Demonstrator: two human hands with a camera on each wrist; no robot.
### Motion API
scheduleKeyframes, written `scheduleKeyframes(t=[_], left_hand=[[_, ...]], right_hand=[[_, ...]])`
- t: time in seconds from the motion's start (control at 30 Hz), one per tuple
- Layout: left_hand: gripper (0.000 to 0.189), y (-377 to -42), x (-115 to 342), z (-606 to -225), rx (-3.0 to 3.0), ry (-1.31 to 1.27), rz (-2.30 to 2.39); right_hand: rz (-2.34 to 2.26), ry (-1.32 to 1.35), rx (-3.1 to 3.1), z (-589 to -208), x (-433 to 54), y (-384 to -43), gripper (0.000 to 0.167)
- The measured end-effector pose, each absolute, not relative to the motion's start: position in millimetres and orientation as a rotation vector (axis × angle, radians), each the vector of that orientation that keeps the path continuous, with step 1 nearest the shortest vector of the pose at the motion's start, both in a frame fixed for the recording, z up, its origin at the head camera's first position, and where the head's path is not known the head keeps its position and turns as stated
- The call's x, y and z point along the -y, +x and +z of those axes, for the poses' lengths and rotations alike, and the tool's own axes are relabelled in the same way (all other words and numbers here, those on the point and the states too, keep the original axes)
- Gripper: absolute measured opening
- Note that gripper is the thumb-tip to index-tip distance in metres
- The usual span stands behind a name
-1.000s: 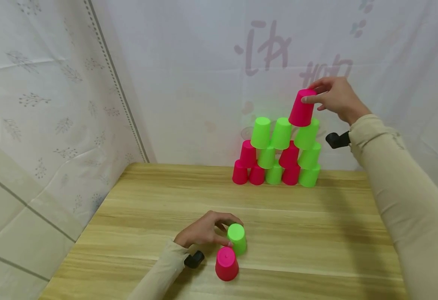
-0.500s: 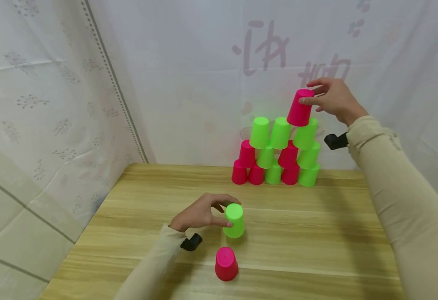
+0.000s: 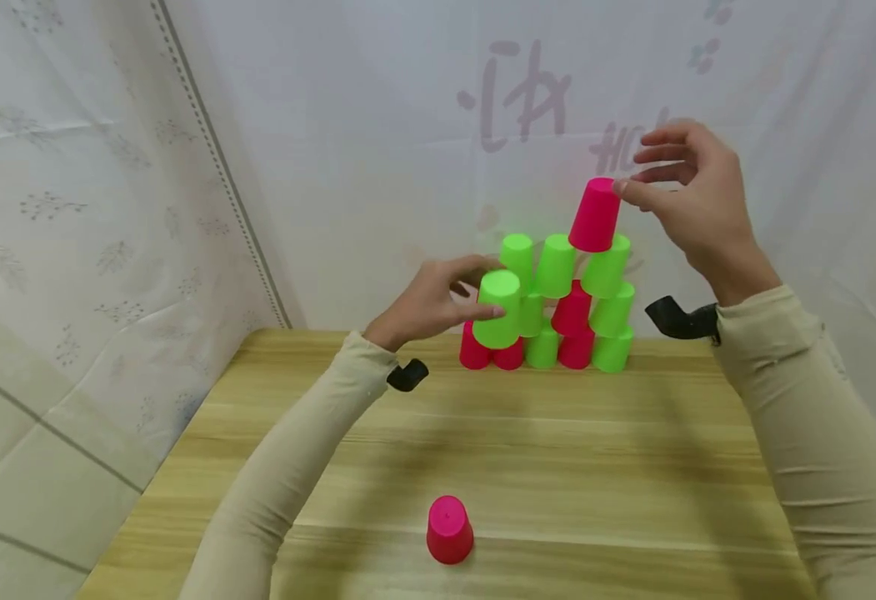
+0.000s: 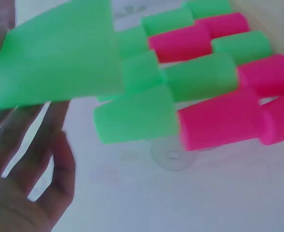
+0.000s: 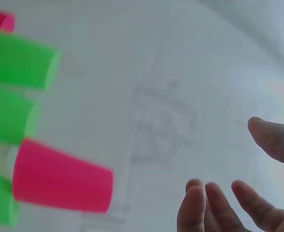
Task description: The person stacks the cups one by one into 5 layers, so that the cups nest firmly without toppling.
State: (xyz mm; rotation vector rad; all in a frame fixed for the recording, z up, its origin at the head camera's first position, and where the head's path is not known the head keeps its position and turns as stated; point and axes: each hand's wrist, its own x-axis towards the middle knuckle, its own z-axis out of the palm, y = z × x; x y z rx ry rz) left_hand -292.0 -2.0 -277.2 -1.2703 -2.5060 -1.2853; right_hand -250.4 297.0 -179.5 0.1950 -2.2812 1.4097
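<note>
My left hand (image 3: 432, 298) grips an upside-down green cup (image 3: 496, 315), thumb on its near side, in the air before the left part of a cup pyramid. The left wrist view has this held cup (image 4: 60, 58) large at upper left. The pyramid's upper row has several green cups (image 3: 557, 265); a pink cup (image 3: 595, 217) stands upside down on the right-hand ones. My right hand (image 3: 700, 196) is beside that pink cup's top, fingers spread. In the right wrist view the fingers (image 5: 219, 208) are apart from the pink cup (image 5: 60, 179).
A single pink cup (image 3: 449, 532) stands upside down near the front of the wooden table (image 3: 595, 467). Lower pyramid rows mix pink cups (image 3: 576, 348) and green cups (image 3: 613, 348) along the back edge. A printed white curtain (image 3: 377, 150) hangs behind.
My left hand has lifted the green cup from the table and carried it up to the pyramid. My right hand has let go of the upper pink cup and drawn back to the right.
</note>
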Motion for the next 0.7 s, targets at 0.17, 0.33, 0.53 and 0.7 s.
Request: scheduleKeyframes(t=[0.17, 0.33, 0.53, 0.7], left_hand=[[0.049, -318, -22, -252, 2.418, -1.153, -1.276], [0.049, -338, -44, -242, 2.320, -0.999, -1.319], [0.050, -359, -68, -232, 2.309, -0.855, -1.431], [0.053, -372, -83, -221, 2.338, -0.793, -1.517]], right_hand=[[1.571, 0.598, 2.188, -198, -283, -212, 0.034], [1.578, 1.319, 2.320, -236, -270, -184, 0.042], [1.308, 1.844, 2.558, -281, -252, -158, 0.052], [1.178, 1.897, 2.691, -313, -243, -151, 0.050]])
